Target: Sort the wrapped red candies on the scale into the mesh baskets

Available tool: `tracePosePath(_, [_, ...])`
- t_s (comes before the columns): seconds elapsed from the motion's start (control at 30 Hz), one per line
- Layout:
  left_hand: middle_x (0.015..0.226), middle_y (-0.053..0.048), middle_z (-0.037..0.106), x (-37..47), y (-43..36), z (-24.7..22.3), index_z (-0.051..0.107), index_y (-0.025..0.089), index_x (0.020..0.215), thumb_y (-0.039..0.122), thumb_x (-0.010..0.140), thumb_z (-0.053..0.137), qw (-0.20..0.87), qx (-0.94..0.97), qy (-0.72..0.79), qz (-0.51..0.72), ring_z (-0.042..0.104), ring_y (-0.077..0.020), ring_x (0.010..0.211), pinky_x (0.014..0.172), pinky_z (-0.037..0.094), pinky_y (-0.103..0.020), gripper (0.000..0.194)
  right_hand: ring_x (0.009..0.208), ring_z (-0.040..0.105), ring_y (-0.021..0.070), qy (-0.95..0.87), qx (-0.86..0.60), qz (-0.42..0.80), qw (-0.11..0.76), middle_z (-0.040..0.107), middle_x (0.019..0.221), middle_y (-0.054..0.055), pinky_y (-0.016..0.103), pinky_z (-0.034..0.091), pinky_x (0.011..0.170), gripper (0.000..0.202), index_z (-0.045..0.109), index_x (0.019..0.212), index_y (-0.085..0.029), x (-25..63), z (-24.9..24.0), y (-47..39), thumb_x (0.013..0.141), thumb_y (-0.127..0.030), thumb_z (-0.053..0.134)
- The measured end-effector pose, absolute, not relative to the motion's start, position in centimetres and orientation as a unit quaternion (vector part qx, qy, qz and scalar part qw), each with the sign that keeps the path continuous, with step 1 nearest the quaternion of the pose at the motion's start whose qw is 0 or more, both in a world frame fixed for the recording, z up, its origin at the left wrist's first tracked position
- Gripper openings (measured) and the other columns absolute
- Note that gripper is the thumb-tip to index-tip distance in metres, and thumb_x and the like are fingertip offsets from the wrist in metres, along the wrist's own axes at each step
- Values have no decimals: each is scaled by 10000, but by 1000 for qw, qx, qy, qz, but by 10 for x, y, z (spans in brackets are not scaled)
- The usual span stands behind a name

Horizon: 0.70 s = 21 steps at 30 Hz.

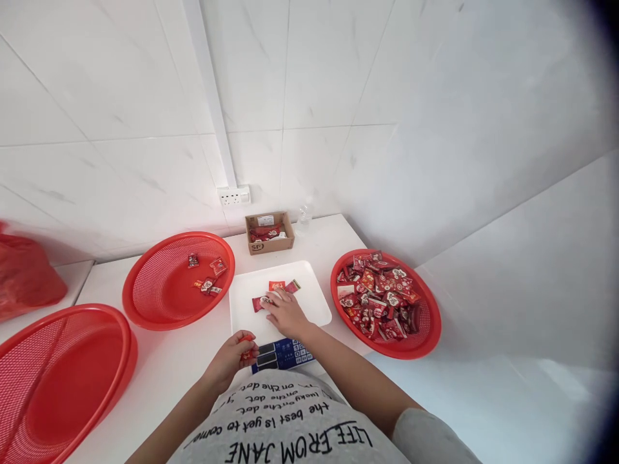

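Note:
My left hand (231, 359) is closed on small red snack packets (246, 348) near the front left corner of the scale. Its fingers partly cover them, so their number is unclear. Over the white weighing tray (246, 328), my right hand (288, 316) has its fingers apart and touches a red packet with a white patch (257, 304). Just beyond the fingertips lie an orange-red packet (276, 285) and a dark red one (293, 286). The scale's blue keypad panel (285, 353) shows partly between my forearms.
A red basket (435, 328) heaped with packets stands right. On the left are a red basket (159, 283) holding several packets and another red basket (72, 380). A cardboard box (273, 245) with packets sits behind the scale, beside clear plastic (304, 216). A red bag (29, 277) lies far left.

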<state>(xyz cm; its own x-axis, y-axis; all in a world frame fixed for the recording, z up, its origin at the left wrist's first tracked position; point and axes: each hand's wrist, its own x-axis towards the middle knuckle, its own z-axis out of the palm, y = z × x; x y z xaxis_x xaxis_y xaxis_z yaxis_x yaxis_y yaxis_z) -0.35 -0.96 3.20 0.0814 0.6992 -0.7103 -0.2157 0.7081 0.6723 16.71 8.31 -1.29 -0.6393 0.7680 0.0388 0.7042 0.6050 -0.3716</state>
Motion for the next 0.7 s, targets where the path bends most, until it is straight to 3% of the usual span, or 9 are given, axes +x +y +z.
tracePosePath(0.1, [670,12,590,-1,-8,33,492,193,794,272,630,622,711,212,589,320,569,-118,637,660,451,-254,223,1297,242,244,-899,-393,178,79,421,1363,33,488,169,1048,414,433,1283,-264,163,-18,75,869,-280,418])
tracePosePath(0.2, [667,9,592,1,-7,34,498,197,787,274,615,633,712,209,593,312,571,-128,637,664,453,-264,231,1300,249,245,-888,-403,196,104,445,1345,33,488,193,1044,410,443,1278,-267,170,-20,72,871,-292,412])
tracePosePath(0.4, [676,7,602,0,-6,36,514,194,790,298,601,657,707,217,604,298,589,-139,662,688,458,-273,259,1138,460,193,-743,-564,205,295,550,1204,87,369,334,988,379,522,1201,-202,255,-27,84,873,-295,359])
tracePosePath(0.5, [680,13,605,1,-5,35,514,195,795,306,603,662,706,215,611,287,591,-130,668,688,463,-265,266,1087,502,189,-578,-756,230,204,561,1185,93,331,371,932,386,516,1190,-179,323,-38,85,871,-276,323])
tracePosePath(0.6, [677,13,603,5,-3,36,517,193,797,308,601,670,710,216,610,279,591,-128,663,689,470,-267,274,1002,558,225,-534,-791,265,136,596,1106,140,332,410,854,375,553,1138,-120,369,-52,77,803,-259,456])
tracePosePath(0.7, [680,7,603,11,0,38,522,190,793,296,598,673,709,221,610,277,595,-131,664,693,476,-275,269,1031,543,251,-527,-792,290,101,561,1151,158,331,404,845,508,537,1161,-133,381,-65,71,698,-328,611])
